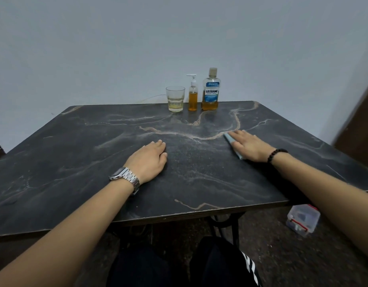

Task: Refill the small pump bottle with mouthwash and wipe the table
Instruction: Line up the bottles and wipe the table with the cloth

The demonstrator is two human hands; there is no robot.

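At the far edge of the dark marble-patterned table (75,162) stand a small pump bottle (193,96) holding amber liquid and, to its right, a capped mouthwash bottle (210,91) with a little amber liquid at the bottom. My right hand (250,145) lies flat on a folded light-blue cloth (230,142) right of the table's middle, fingers stretched over it. Only the cloth's left edge shows. My left hand (149,160) rests palm-down on the table near the middle, fingers slightly curled, holding nothing.
A clear glass (175,98) with some pale yellow liquid stands left of the pump bottle. A clear plastic box (303,219) sits on the floor by the table's right front corner. A wall runs behind the table, with a dark door at the far right.
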